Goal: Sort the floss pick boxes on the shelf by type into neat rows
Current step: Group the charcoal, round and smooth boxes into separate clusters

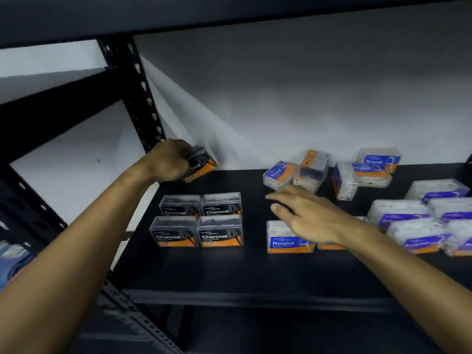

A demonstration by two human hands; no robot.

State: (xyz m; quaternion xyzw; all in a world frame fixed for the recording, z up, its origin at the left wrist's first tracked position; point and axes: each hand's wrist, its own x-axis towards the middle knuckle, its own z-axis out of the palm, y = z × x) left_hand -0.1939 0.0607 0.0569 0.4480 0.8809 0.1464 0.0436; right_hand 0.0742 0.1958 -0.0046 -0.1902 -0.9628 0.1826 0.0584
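Observation:
My left hand (pixel 170 160) grips a tilted Charcoal box (pixel 201 166) above the back left of the black shelf (pixel 229 272). Below it, several Charcoal boxes (pixel 198 221) stand in two neat rows. My right hand (pixel 304 213) hovers open, fingers spread, over a Round box (pixel 286 238) and partly hides another box beside it. Behind that hand lie loose Round boxes (pixel 279 173), one box on its side with its back label up (pixel 313 169), and more blue-labelled boxes (pixel 370 171). Purple-labelled boxes (pixel 419 221) are grouped at the right.
A black perforated upright post (pixel 139 98) stands just left of my left hand. The upper shelf's beam (pixel 229 14) runs overhead. A white wall (pixel 306 98) closes the back. Bare shelf board lies along the front edge (pixel 242 295). Blurred items (pixel 12 256) sit at far left.

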